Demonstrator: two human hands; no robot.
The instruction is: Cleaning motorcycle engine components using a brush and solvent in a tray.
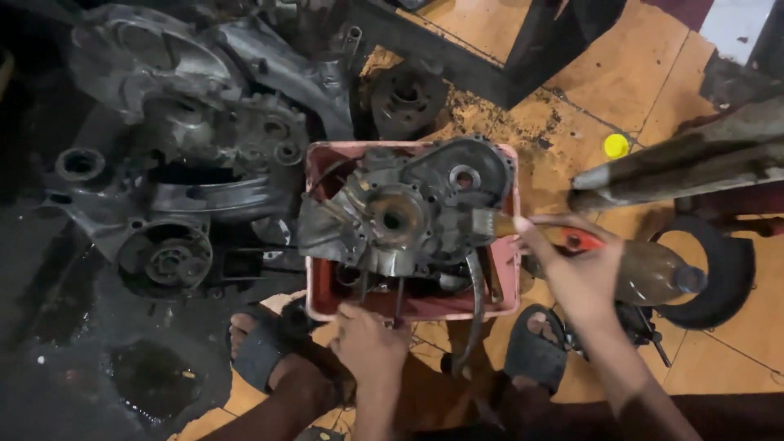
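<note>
A greasy grey engine casing (408, 214) lies in a red plastic tub (513, 269) on the floor. My right hand (576, 269) is closed around the orange handle of a paintbrush (490, 222), whose bristles touch the casing's right side. My left hand (369, 343) grips the tub's near rim. Both my feet, in dark sandals (535, 353), rest just below the tub.
A larger dismantled engine block (196, 163) sits to the left on a dark, oily floor. A plastic bottle (657, 273), a black tyre (719, 269) and a metal exhaust pipe (678, 173) lie to the right. A yellow cap (616, 145) rests on the orange tiles.
</note>
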